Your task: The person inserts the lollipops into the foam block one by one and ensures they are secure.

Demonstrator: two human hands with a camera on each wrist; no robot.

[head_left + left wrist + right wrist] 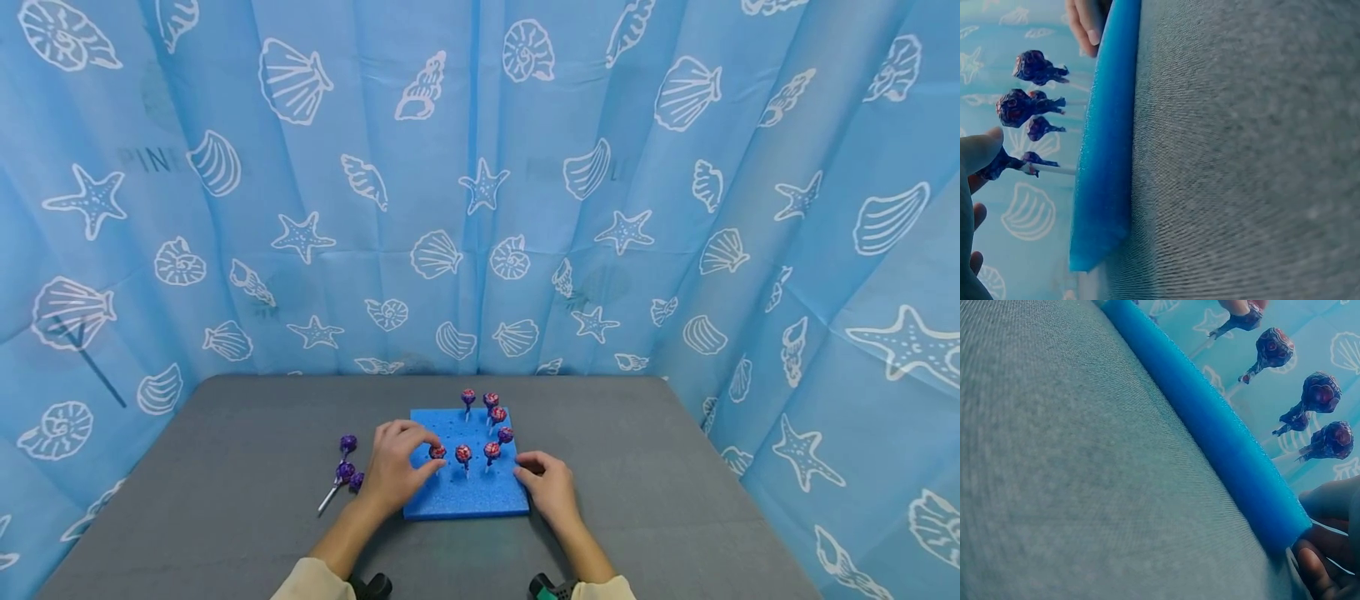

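Fingers of left hand (393,471) pinch lollipop (437,452) upright, stick down in foam block (465,493).

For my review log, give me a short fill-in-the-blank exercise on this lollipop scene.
1. The left hand pinches a lollipop standing in the blue ____ board.
2. The right hand rests at the board's ____ edge.
3. The loose lollipops lie on the table to the ____ of the board.

Missing words: foam; right; left

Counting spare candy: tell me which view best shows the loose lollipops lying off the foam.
Head view: the loose lollipops lie on the grey table, left of the left hand. Neither wrist view shows them.
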